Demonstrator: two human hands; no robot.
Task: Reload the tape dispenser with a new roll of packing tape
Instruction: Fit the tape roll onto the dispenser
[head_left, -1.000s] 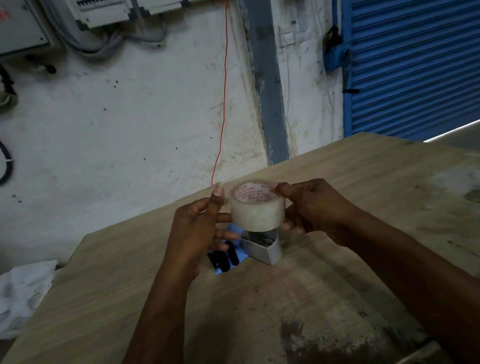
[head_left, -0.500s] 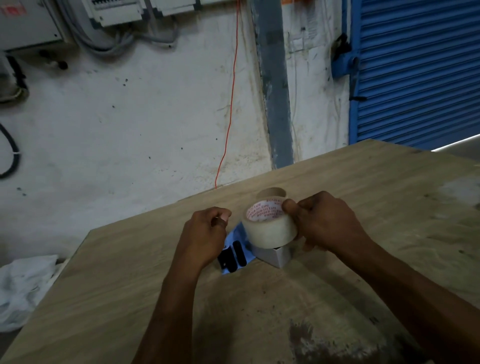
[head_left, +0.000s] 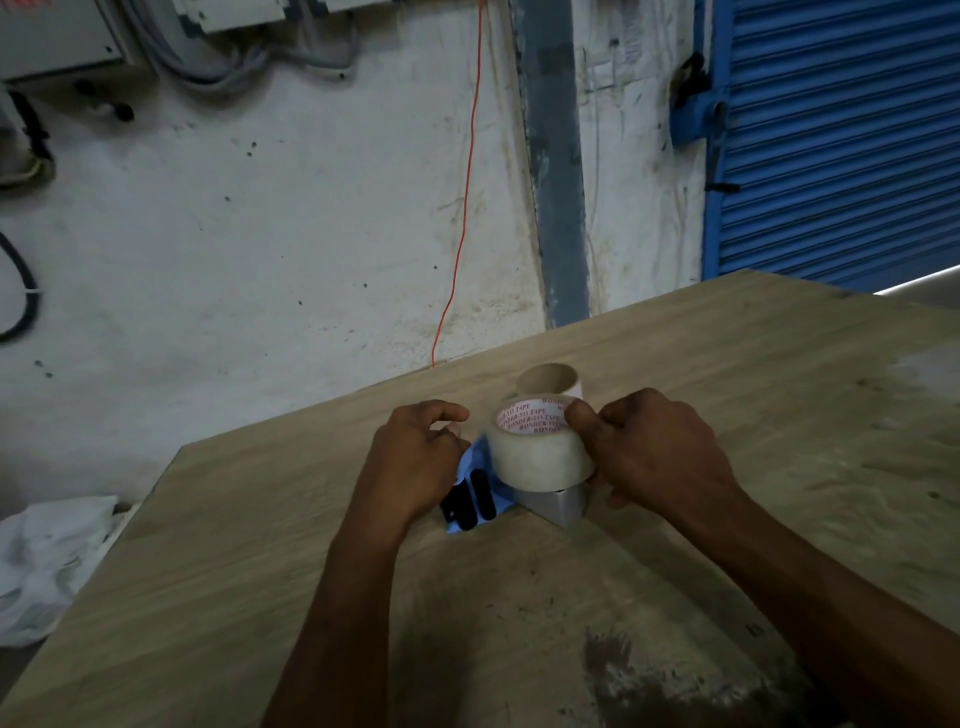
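Looks like a workshop or storeroom. Rough white wall (head_left: 260, 234) with marks and dirty spots. Grey electric boxes (head_left: 57, 36) and thick cables (head_left: 208, 67) high up, plus a thin red wire (head_left: 467, 182) hanging down. Big blue roll-up shutter (head_left: 841, 135) on the right. Plain wooden worktop (head_left: 779, 415), scuffed and stained. Crumpled white bag (head_left: 47, 561) down on the left.

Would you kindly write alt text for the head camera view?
A right hand grips a clear packing tape roll over a blue tape dispenser on a wooden table. The left hand is curled beside it; an empty cardboard core stands behind.
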